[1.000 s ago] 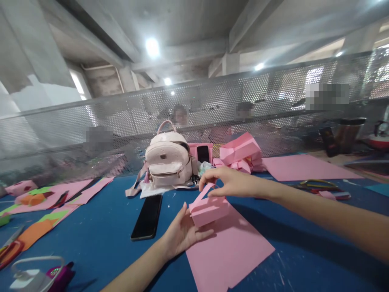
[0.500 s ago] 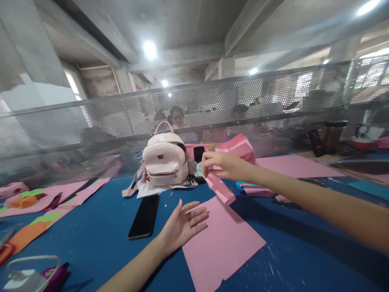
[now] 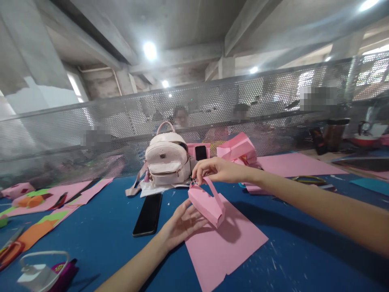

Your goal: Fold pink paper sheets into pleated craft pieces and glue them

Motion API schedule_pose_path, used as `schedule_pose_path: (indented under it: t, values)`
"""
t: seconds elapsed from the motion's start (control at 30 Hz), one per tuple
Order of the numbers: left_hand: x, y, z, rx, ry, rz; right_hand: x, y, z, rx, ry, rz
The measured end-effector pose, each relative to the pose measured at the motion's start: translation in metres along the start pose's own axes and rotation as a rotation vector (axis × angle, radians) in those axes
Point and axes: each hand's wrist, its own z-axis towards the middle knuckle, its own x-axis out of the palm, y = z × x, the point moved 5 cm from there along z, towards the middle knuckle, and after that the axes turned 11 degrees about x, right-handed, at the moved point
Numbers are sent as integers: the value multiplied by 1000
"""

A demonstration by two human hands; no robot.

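Note:
A folded pink paper piece (image 3: 205, 205), long and box-like with a loose strip arching over it, hangs tilted from my right hand (image 3: 212, 169). The thumb and fingers of that hand are closed on its upper end. Beneath and to its left is my left hand (image 3: 182, 227), palm up with fingers stretched out and apart. Part of those fingers goes behind the folded paper; whether they touch it I cannot tell. Under both lies a flat pink sheet (image 3: 227, 251) with a small notch in its near edge.
A black phone (image 3: 148, 215) and a pale pink backpack (image 3: 167, 158) stand left of centre. Orange-handled scissors (image 3: 12, 253), a white charger (image 3: 38, 278) and coloured paper (image 3: 39, 233) lie at left. A crumpled pink paper form (image 3: 237, 148) sits before the perforated metal screen (image 3: 121, 121).
My right hand has moved slightly left and lower with the folded paper, now over my left hand's fingers. A strip of the paper now stands away from it. The left hand stays open.

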Motion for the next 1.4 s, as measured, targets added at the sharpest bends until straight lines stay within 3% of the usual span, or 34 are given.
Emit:
schedule_pose_path:
  t: [0.27, 0.57, 0.9, 1.03, 1.2, 1.4]
  values:
    - [-7, 1, -1, 75, -68, 122, -3, -16, 2, 94, 8, -68]
    - [-3, -2, 3, 205, -162, 255, -7, -47, -8, 336, -3, -67]
    - [-13, -1, 7, 252, -249, 333, 8, -23, -17, 376, 102, 180]
    - [-10, 1, 7, 237, -264, 342, 4, -14, -17, 364, 85, 256]
    - [-9, 1, 5, 196, -274, 359, -29, -12, -9, 351, 9, 232]
    - [-9, 2, 5, 188, -263, 339, -121, -32, 13, 431, -275, 42]
